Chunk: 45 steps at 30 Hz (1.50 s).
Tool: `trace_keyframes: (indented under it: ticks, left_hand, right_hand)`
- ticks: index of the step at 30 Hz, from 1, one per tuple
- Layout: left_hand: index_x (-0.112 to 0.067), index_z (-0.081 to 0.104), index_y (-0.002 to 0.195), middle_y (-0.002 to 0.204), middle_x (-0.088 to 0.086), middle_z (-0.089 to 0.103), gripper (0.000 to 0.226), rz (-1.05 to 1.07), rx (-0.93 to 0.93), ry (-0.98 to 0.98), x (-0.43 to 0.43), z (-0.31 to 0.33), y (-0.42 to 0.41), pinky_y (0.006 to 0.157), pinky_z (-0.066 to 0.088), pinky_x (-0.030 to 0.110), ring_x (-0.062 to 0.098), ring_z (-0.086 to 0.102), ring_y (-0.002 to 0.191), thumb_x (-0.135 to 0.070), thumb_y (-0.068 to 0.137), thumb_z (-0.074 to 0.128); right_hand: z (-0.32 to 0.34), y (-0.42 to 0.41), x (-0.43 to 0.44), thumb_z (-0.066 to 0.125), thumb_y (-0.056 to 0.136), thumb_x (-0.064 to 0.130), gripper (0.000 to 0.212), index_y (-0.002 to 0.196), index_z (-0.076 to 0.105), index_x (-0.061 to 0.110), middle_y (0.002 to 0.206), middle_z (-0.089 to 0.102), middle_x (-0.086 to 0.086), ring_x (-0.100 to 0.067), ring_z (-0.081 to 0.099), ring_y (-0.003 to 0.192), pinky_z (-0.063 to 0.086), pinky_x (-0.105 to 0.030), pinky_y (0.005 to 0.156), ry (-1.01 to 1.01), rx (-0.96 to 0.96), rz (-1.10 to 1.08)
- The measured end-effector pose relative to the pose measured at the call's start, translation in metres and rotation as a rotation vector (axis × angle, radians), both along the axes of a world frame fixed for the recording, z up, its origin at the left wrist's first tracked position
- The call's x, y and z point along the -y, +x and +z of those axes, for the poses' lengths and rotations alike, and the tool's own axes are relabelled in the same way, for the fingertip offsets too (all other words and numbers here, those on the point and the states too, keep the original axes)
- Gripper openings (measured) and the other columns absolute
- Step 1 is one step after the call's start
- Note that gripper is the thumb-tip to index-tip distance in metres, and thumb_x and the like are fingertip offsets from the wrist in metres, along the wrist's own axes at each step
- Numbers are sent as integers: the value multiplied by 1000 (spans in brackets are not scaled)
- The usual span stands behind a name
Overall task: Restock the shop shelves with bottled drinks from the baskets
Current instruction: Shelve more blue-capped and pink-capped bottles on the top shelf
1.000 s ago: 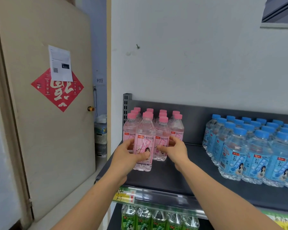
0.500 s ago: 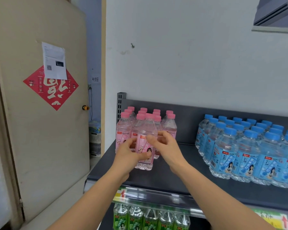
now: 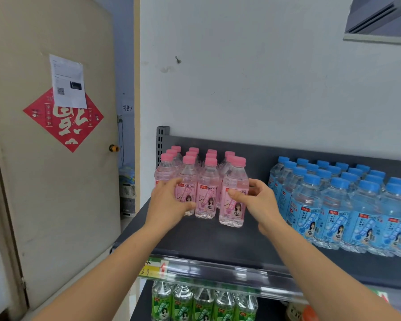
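Bright, even light, seemingly from overhead, falls on the shelf (image 3: 218,242). It is soft enough that shadows stay faint. Only a pale shade lies on the shelf's dark deck under the pink bottles (image 3: 207,198) and beneath the left hand (image 3: 169,203) and right hand (image 3: 257,200) that hold them. The clear price rail (image 3: 229,273) along the shelf's front edge throws streaky white glare. Above the shelf the wall (image 3: 264,89) is evenly lit, nearly washed out. The pink labels read sharply. The blue bottles (image 3: 333,216) at the shelf's right end look softer, and the green bottles (image 3: 183,304) below it are smeared. Wide-angle bending bows the door (image 3: 44,205) left of the shelf and tilts the shelf's line downward to the right.
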<state>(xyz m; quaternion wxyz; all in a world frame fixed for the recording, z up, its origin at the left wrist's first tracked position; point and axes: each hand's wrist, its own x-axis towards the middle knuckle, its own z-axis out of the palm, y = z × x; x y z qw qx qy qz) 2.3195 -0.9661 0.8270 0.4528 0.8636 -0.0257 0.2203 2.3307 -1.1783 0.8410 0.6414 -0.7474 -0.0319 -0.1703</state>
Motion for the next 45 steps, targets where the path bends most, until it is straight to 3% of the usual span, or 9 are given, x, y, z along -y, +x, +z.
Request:
trace_keyframes:
  ticks: [6, 10, 14, 19, 22, 25, 35, 41, 45]
  left_hand:
    - [-20, 23, 147, 149, 10, 19, 102, 179, 21, 119, -12, -4, 24, 110, 31, 46, 29, 19, 139, -29, 67, 86]
    - [-10, 11, 150, 148, 15, 27, 114, 174, -92, 74, -20, -7, 42, 110, 34, 46, 33, 31, 136, -28, 67, 87]
    - [-10, 32, 135, 129, 13, 49, 88, 168, -108, 21, -26, -13, 52, 98, 46, 46, 32, 52, 119, -25, 67, 86]
    - [-9, 49, 119, 115, 9, 63, 58, 166, -96, 26, -34, -18, 61, 89, 50, 42, 29, 60, 105, -24, 73, 82]
    - [-9, 54, 112, 109, 9, 66, 48, 189, -90, 55, -38, -19, 66, 85, 52, 42, 29, 62, 99, -26, 75, 80]
    - [-9, 55, 109, 106, 9, 67, 47, 194, -83, 59, -39, -19, 68, 83, 52, 41, 29, 62, 97, -26, 74, 81]
    - [-9, 54, 112, 109, 8, 67, 48, 122, -80, 14, -43, -18, 62, 88, 52, 44, 28, 62, 100, -23, 75, 81]
    - [-6, 52, 110, 108, 11, 64, 50, 103, -176, 82, -43, -19, 52, 87, 51, 42, 28, 61, 98, -19, 72, 82]
    - [-2, 47, 120, 119, 15, 59, 61, 92, -272, 153, -38, -24, 44, 88, 48, 38, 31, 58, 107, -18, 72, 82]
  right_hand:
    - [-17, 21, 6, 82, 74, 15, 51, 117, 56, 13, 106, 66, 1, -4, 61, 86, 46, -20, 65, 13, -64, -68]
    - [-18, 33, 2, 80, 76, 13, 52, 120, 52, 13, 107, 65, 1, -6, 63, 89, 48, -21, 66, 0, -59, -45]
    - [-22, 44, -2, 80, 76, 16, 48, 115, 51, 16, 115, 65, -3, -16, 64, 100, 54, -34, 85, -21, -58, -61]
    - [-23, 43, -3, 77, 77, 40, 50, 118, 53, 23, 104, 66, 4, -10, 63, 90, 52, -31, 77, -255, -38, -120]
    - [-25, 41, 1, 80, 74, 38, 57, 122, 53, 26, 106, 67, 7, -10, 63, 94, 53, -34, 84, -375, -67, -97]
    - [-26, 40, -1, 81, 74, 30, 59, 125, 52, 24, 111, 67, 5, -12, 62, 96, 51, -35, 88, -443, -83, -96]
    - [-24, 34, -7, 76, 81, 30, 60, 133, 48, 22, 127, 62, 3, -18, 57, 117, 45, -35, 96, -502, -87, -117]
    - [-26, 23, -3, 76, 80, 34, 63, 132, 48, 14, 128, 61, -2, -21, 58, 115, 46, -34, 92, -602, -187, -140]
    - [-30, 5, 5, 71, 82, 42, 72, 141, 43, 11, 134, 57, -6, -24, 54, 122, 45, -36, 97, -740, -236, -189]
